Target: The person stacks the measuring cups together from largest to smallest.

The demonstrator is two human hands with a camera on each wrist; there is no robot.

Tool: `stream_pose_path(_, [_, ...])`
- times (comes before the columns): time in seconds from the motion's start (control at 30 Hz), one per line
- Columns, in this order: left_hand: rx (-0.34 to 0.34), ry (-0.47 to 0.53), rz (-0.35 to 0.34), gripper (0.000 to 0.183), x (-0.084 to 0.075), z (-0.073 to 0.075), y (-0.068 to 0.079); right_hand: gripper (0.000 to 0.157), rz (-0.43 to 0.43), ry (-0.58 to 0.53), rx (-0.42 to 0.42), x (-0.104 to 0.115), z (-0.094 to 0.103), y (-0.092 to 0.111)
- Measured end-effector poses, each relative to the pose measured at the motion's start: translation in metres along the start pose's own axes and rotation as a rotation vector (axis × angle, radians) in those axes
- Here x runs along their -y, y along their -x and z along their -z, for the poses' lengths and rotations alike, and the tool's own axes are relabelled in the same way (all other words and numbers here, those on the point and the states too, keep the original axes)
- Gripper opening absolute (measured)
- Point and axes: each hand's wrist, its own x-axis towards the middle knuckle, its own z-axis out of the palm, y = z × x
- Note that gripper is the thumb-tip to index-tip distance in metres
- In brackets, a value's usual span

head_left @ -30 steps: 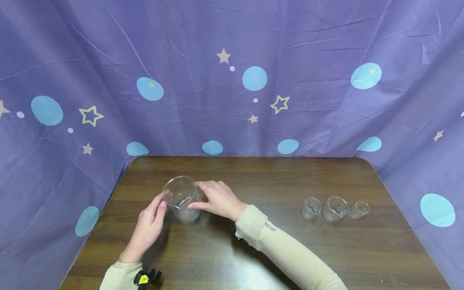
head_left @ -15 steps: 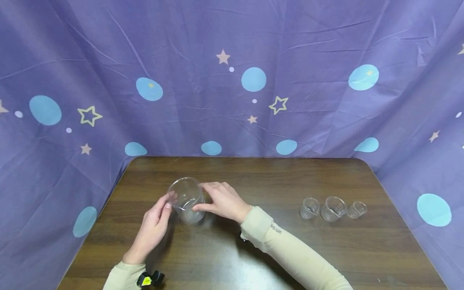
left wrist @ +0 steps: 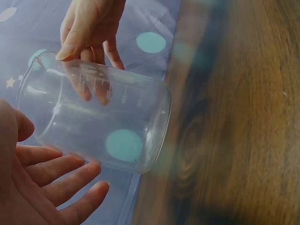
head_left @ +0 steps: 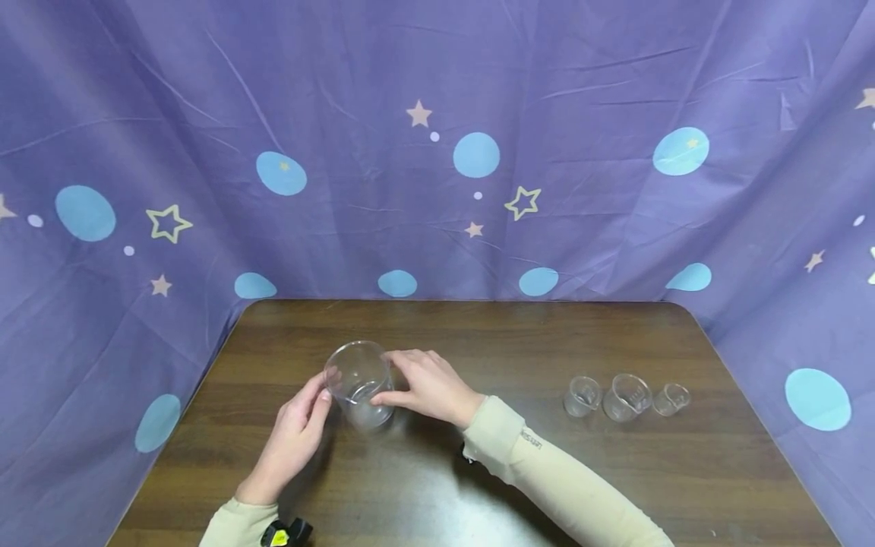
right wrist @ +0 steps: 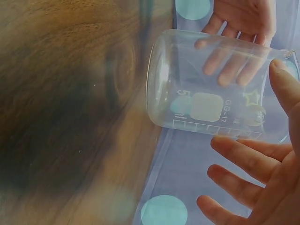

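Note:
A large clear glass beaker [head_left: 361, 414] stands roughly upright at the left of the table, between both hands. In the right wrist view the beaker [right wrist: 173, 84] shows white graduations, a white patch and the print GG-17. My left hand [head_left: 294, 425] holds its left side, thumb in front near the rim and fingers behind the glass. My right hand [head_left: 434, 387] grips the opposite side, thumb on the near wall, fingers round the back. In the left wrist view the base sits close over the wood, and the right hand's fingers show through the glass.
Three smaller glass beakers stand in a row on the right: a small beaker [head_left: 582, 397], a medium beaker [head_left: 625, 399] and the smallest beaker [head_left: 672, 399]. The brown wooden table [head_left: 492, 334] ends at a purple patterned curtain [head_left: 355, 190] behind and on both sides.
Both hands have moved the large beaker a little to the right, keeping their hold on it. The three small beakers stay in place; the head view has shifted slightly.

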Motion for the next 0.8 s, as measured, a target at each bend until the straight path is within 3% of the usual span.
stream_pose_path(0.43, [0.039, 0.038, -0.001, 0.033, -0.002, -0.011, 0.000, 0.068, -0.011, -0.004, -0.008, -0.007, 0.008, 0.013])
stream_pose_path(0.8, [0.084, 0.079, 0.017, 0.034, -0.014, -0.019, 0.000, 0.069, -0.029, 0.001, 0.009, -0.014, 0.014, 0.026])
